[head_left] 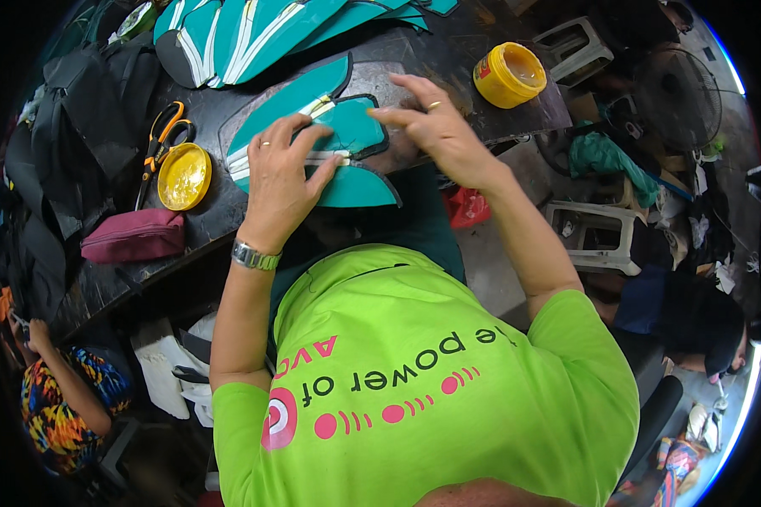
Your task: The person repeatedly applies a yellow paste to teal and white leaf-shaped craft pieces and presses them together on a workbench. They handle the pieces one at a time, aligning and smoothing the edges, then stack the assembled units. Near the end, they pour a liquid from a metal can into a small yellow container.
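A teal upper piece [359, 127] with black-bound edges and white strips lies on the dark table before me. My left hand [283, 165] rests on its left part with the fingers spread, the thumb by the lower white strip. Just right of the piece, my right hand [440, 127] is raised with its fingers stretched out, holding nothing. Its index fingertip is by the black edge and looks yellowish; whether it touches the piece I cannot tell.
A yellow tub [510, 74] of amber paste stands at the table's right. At left are its yellow lid [184, 176], orange-and-black scissors [162, 139], a maroon pouch [135, 236] and black bags [84, 127]. More teal pieces [262, 34] lie behind. A person's arm [68, 380] shows lower left.
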`<control>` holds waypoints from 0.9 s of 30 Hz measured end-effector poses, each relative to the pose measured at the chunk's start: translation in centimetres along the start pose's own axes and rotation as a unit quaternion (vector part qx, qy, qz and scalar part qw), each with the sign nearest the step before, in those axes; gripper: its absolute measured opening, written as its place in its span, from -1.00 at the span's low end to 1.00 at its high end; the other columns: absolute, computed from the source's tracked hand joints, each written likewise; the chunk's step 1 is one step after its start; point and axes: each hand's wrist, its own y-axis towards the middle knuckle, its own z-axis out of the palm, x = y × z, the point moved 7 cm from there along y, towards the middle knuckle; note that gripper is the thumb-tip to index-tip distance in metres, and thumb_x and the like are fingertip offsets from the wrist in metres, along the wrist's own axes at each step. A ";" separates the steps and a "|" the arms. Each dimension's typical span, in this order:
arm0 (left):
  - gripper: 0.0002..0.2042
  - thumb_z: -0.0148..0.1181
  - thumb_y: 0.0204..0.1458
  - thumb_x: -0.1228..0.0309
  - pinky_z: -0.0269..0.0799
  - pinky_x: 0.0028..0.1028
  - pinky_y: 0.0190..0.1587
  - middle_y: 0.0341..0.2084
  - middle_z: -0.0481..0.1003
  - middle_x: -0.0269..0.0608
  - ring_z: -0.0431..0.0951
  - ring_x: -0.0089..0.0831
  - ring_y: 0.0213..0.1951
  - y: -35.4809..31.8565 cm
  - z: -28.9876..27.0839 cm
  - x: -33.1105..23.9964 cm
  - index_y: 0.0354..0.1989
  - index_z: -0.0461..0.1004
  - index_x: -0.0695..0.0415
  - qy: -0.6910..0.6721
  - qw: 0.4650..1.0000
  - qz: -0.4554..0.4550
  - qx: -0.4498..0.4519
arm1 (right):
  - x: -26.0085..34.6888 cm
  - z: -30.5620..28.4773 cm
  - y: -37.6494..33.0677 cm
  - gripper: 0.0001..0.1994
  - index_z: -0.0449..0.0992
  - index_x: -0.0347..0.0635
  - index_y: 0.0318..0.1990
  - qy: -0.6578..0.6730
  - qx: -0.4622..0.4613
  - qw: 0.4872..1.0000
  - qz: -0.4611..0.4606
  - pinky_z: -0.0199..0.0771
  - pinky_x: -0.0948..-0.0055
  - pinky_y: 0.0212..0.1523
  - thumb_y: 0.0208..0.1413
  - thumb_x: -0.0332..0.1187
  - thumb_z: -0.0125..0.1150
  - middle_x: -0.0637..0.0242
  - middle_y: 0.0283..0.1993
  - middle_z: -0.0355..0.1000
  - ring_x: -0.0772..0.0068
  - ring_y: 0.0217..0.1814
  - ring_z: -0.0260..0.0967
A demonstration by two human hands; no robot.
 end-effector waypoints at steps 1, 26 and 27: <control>-0.66 0.39 0.00 0.31 0.23 -0.18 0.20 -0.03 0.51 -0.21 0.44 -0.16 0.10 0.1 0.3 0.3 -0.04 0.56 0.08 0.005 1.000 -0.018 0.000 | -0.7 1.7 0.2 -0.50 0.54 0.09 0.25 -0.054 0.018 0.998 0.024 -0.26 -0.13 0.51 0.39 0.08 -0.14 0.13 0.54 0.09 -0.04 0.60 -0.14; -0.69 0.40 -0.01 0.33 0.27 -0.21 0.18 -0.01 0.52 -0.21 0.49 -0.20 0.10 0.0 0.3 1.8 -0.07 0.57 0.09 -0.060 0.998 -0.007 0.030 | -1.3 4.3 0.2 -0.52 0.42 0.52 0.33 -0.203 0.157 0.963 -0.084 -0.53 -0.28 0.54 0.35 0.22 -0.15 0.31 0.64 -0.13 -0.02 0.69 -0.46; -0.69 0.40 0.00 0.33 0.27 -0.21 0.18 -0.01 0.52 -0.21 0.49 -0.20 0.09 0.0 0.3 1.8 -0.08 0.57 0.10 -0.064 0.997 -0.006 0.032 | -2.0 3.8 0.5 -0.55 0.47 0.50 0.29 -0.154 0.154 0.974 -0.054 -0.54 -0.26 0.55 0.37 0.19 -0.15 0.30 0.64 -0.12 -0.03 0.69 -0.45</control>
